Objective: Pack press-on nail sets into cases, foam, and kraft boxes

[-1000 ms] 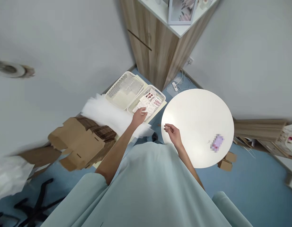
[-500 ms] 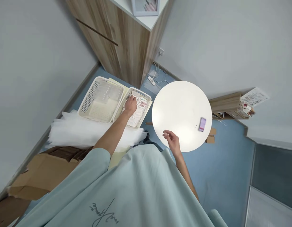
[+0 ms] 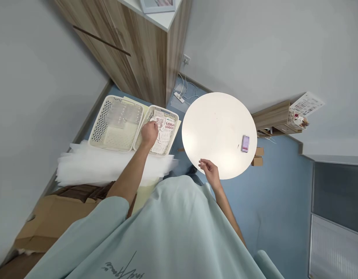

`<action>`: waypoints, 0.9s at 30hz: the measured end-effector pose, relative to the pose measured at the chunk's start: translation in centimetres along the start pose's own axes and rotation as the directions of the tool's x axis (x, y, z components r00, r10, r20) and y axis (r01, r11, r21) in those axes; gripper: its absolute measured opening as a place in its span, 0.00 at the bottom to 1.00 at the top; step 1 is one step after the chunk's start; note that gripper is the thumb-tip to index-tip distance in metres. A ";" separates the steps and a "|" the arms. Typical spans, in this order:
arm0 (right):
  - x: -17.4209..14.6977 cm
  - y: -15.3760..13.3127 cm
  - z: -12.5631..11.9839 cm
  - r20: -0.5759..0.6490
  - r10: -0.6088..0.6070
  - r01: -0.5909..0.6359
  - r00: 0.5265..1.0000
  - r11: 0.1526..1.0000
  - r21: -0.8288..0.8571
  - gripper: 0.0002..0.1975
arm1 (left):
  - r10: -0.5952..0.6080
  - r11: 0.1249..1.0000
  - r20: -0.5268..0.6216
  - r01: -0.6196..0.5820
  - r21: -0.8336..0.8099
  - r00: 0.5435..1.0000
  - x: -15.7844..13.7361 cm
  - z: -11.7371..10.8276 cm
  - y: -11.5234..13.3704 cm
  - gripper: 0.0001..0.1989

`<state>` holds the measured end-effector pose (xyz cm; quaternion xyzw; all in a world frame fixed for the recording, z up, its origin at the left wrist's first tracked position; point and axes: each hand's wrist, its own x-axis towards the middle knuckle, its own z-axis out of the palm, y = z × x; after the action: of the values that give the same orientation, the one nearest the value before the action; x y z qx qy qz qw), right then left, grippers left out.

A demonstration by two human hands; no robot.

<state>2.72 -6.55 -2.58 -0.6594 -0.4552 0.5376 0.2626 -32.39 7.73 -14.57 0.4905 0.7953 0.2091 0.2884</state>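
My left hand point(image 3: 149, 134) is over the left side of the right-hand white plastic basket point(image 3: 174, 137), its fingers closed at the upper packets. What they grip, if anything, is hidden. Small flat white packets point(image 3: 165, 136) lie overlapping in this basket, and one shows rows of red pieces point(image 3: 169, 124). My right hand point(image 3: 212, 173) hovers by the near edge of the round white table point(image 3: 216, 131), fingers bent and slightly apart, with nothing visible in them.
Left of the packets stands a second basket point(image 3: 119, 138) with clear plastic sheets. White film point(image 3: 88, 164) and an open cardboard box point(image 3: 59, 211) lie nearer me. A purple pack point(image 3: 245, 143) is on the table. A wooden cabinet point(image 3: 144, 46) and power strip point(image 3: 179, 97) are behind.
My left hand has drawn back toward the basket's left side, uncovering more packets. My right hand keeps about the same pose. The whole view has shifted slightly.
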 end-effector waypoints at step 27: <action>2.8 0.3 -14.3 0.164 -0.102 0.039 0.981 0.937 0.348 0.31 | 0.204 0.641 0.433 0.215 -0.737 0.878 -20.4 6.0 23.8 0.32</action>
<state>16.38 -2.21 -0.08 -0.5354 -0.3998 0.6562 0.3506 -5.57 -0.06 0.76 0.3544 0.5344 0.3972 0.6565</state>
